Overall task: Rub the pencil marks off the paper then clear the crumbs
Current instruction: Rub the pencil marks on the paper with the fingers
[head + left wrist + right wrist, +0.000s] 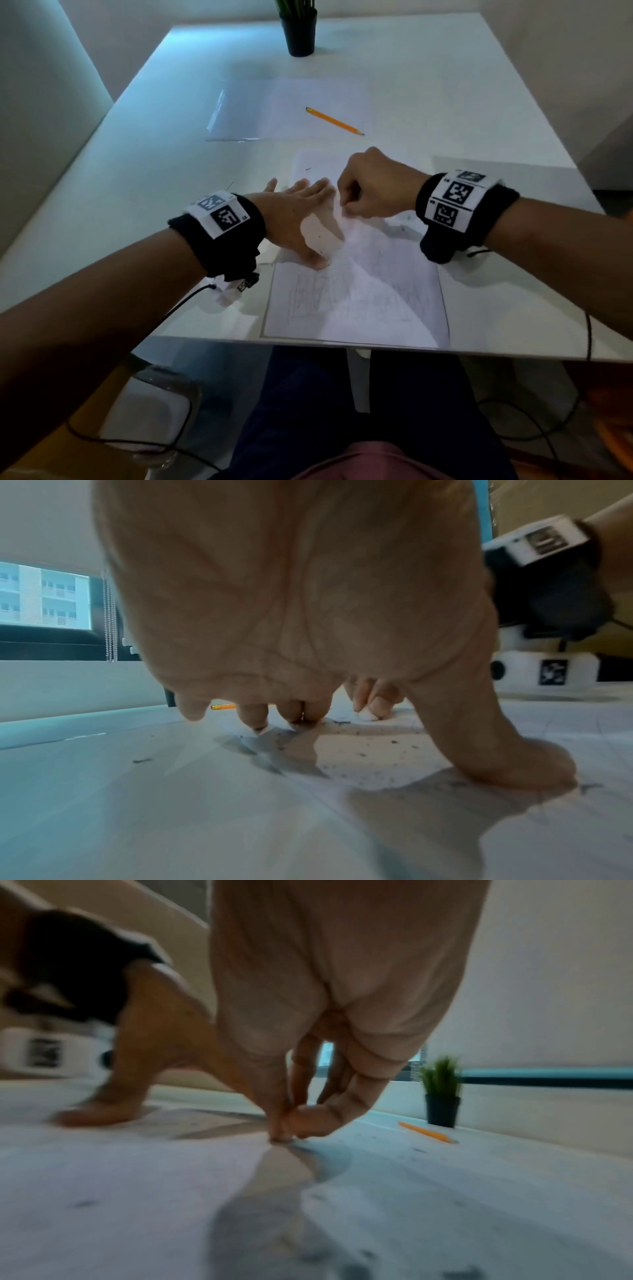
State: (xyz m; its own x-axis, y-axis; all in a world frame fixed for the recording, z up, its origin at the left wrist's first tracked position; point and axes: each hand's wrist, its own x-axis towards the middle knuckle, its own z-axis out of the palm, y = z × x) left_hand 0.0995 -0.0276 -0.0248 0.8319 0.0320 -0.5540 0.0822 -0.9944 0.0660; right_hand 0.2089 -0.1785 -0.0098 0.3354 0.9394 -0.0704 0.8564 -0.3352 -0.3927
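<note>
Much of the sheet of paper (pixel 359 291) nearest the tabletop (pixel 137 192) edge carries faint pencil marks (pixel 346 296), so the rubbing looks far from finished there. Further up the sheet, the left hand (pixel 291 219) lies flat with straight, spread fingers, pressing the paper down and gripping nothing. Just beside it the right hand (pixel 373 188) is curled, its grip closed by thumb and fingertips around a small white eraser (pixel 368 715) whose tip touches the paper. Dark eraser crumbs (pixel 359 746) lie scattered on the sheet between the two hands, and a few specks sit on the tabletop, so clearing has not begun. Beyond the paper, a yellow pencil (pixel 334 121) rests on a clear plastic sleeve (pixel 239 113), and a small potted plant (pixel 298 29) stands at the far edge.
</note>
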